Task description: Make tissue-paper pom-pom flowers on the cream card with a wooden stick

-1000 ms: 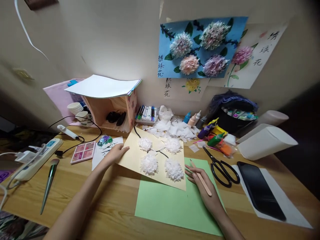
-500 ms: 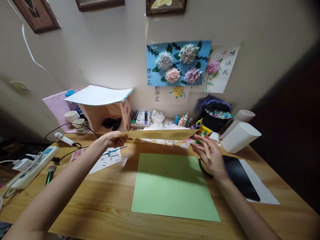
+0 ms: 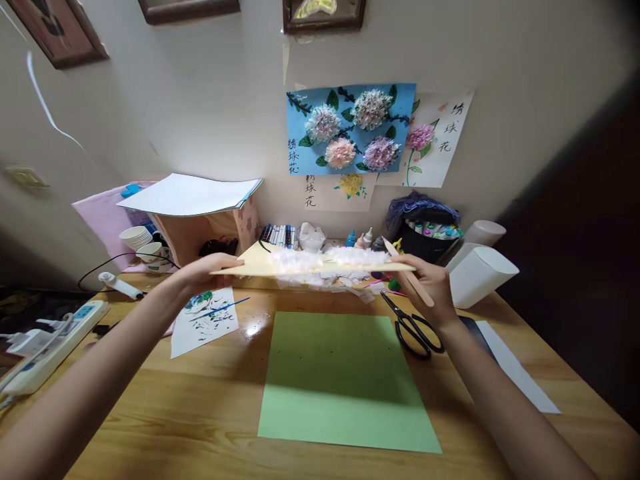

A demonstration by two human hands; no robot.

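Note:
A pale yellow sheet is held nearly level above the back of the table, seen almost edge-on. Two white fluffy clumps stand on its upper face, with a short dark line near the far left corner. My left hand pinches the sheet's left edge. At the right edge, my right hand grips the sheet and also keeps a flat wooden craft stick slanting across the fingers. Below lies a light green sheet, flat on the table. Black-handled scissors rest just right of it.
A paint-marked paper with a blue brush lies left. Markers, paint bottles and a black bucket line the wall. White paper rolls stand right; a power strip lies at far left.
The yellow sheet has tilted and come into clearer view, showing the white clumps on top. My right hand has closed on its right edge. The scissors are now more exposed.

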